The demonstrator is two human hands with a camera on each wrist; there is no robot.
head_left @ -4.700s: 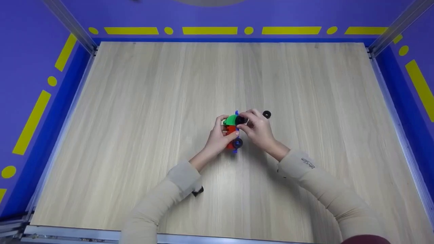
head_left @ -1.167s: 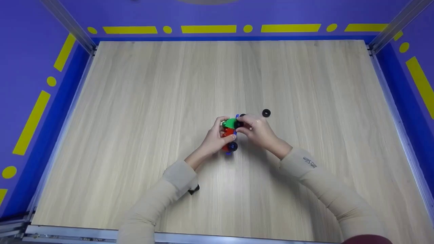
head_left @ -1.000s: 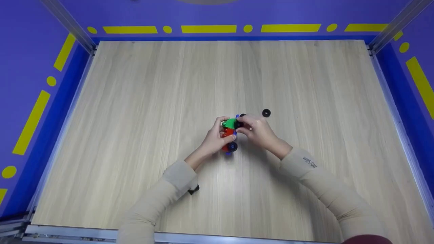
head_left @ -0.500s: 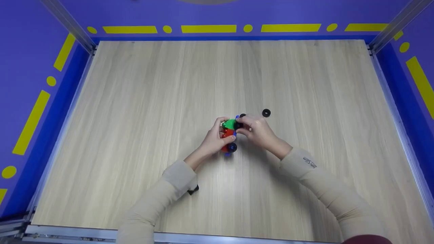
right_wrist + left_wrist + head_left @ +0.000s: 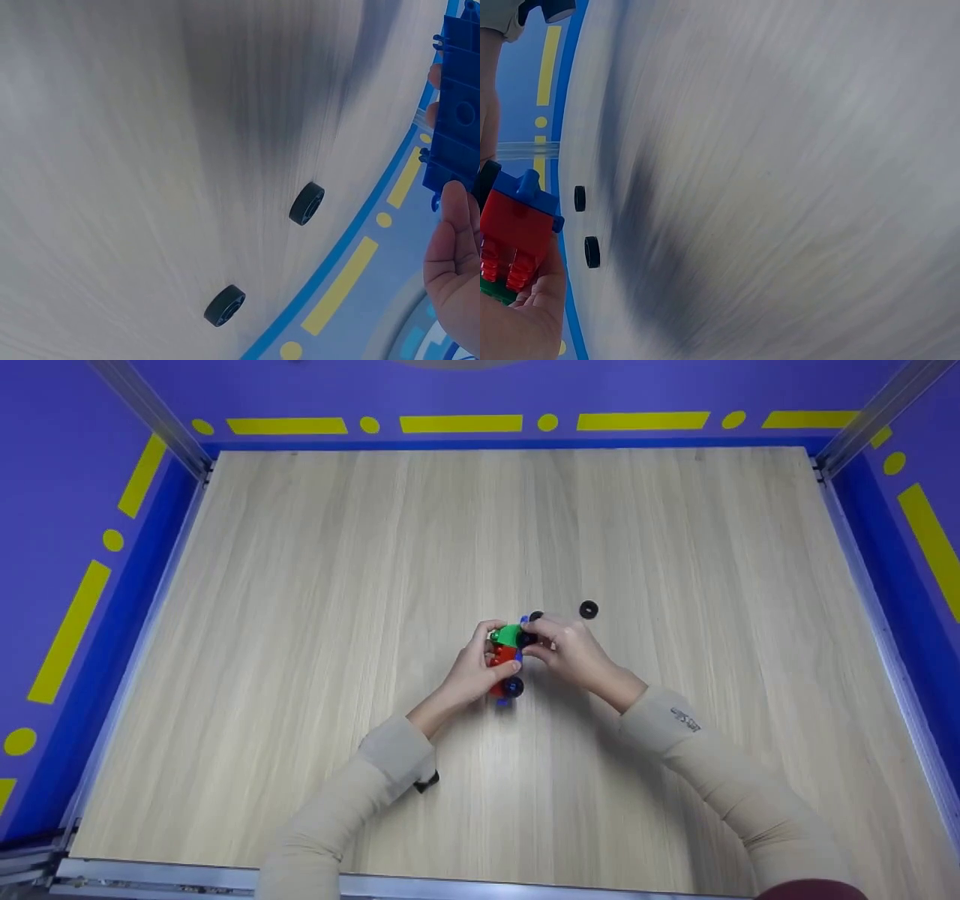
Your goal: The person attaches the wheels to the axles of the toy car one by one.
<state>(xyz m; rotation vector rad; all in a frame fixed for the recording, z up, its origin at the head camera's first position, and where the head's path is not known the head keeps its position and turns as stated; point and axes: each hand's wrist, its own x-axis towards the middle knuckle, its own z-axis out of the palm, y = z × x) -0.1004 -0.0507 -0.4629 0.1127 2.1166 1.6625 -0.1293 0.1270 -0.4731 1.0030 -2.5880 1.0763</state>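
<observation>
A toy car of building blocks is held above the table in both hands. It has a blue base (image 5: 461,109), a red block (image 5: 503,655) and a green rounded block (image 5: 508,635). My left hand (image 5: 470,673) grips the car from its left side, thumb across the red block. A black wheel (image 5: 513,687) sits on the car's near end. With thumb and fingers, my right hand (image 5: 576,654) pinches another black wheel (image 5: 526,639) against the car's far end; those fingers partly cover it.
Two loose black wheels lie on the wooden table (image 5: 360,585) beyond the right hand: one wheel (image 5: 589,610) stands apart, the other wheel (image 5: 537,616) is partly hidden by the fingers. Blue walls (image 5: 480,394) with yellow marks border the table. A small black object (image 5: 427,781) shows under the left cuff.
Since the oldest frame, the car and both hands have shifted slightly toward the person, and the car's near end has swung left. A second loose wheel has come into view. Recently, only tiny movements show.
</observation>
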